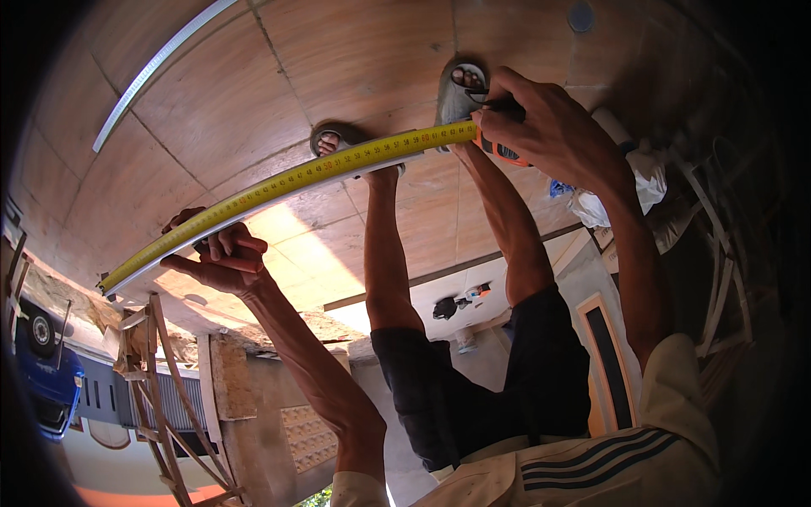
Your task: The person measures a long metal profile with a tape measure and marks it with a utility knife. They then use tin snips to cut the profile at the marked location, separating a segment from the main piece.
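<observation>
A yellow tape measure blade (338,166) stretches across the view, from upper right down to the far left. My right hand (553,127) grips its orange and black case (500,154) near my right foot. Along the blade's underside runs a thin pale strip (291,195). My left hand (221,260) is closed under the blade and strip, close to their left end. Red handles (245,258) of a hand tool also sit in that hand; the tool's head is hidden, so its kind cannot be told.
A second silvery strip (156,72) lies on the brown tiled floor (363,51). My sandalled feet stand beyond the blade. A wooden trestle (156,372) is at lower left, a plastic bag (629,190) and a wooden frame (718,245) at right. Small tools (460,302) lie on a pale surface.
</observation>
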Tool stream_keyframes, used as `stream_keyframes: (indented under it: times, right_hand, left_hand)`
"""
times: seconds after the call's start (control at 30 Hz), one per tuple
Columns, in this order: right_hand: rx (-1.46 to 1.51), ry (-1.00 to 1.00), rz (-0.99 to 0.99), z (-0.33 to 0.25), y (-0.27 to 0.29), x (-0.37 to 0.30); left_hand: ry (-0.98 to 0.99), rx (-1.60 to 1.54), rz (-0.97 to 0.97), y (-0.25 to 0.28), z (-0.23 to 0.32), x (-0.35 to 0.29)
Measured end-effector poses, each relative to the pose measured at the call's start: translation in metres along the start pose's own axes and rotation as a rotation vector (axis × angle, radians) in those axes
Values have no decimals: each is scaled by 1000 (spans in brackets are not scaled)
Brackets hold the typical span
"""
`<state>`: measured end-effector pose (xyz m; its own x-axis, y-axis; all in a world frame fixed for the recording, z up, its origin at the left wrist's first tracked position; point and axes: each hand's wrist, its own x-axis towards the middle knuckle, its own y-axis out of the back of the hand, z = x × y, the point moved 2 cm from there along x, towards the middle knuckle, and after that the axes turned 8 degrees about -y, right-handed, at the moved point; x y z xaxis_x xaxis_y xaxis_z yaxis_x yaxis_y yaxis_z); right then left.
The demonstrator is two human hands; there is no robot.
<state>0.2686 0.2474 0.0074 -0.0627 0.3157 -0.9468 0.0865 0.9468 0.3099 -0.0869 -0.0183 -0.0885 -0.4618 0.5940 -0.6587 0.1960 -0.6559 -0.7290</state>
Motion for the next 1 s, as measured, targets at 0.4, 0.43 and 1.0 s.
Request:
stream_keyframes:
  times: [0.4,0.43,1.0]
  right_hand:
    - [50,102,-136,56,-52,59]
    - [99,60,-183,65,-60,58]
    - [323,75,-275,122,-112,197]
  left_hand:
    - [-137,424,340,51,-38,-16]
    - [-84,444,382,49,-45,-22]
    - [-88,591,399,113,-56,-63]
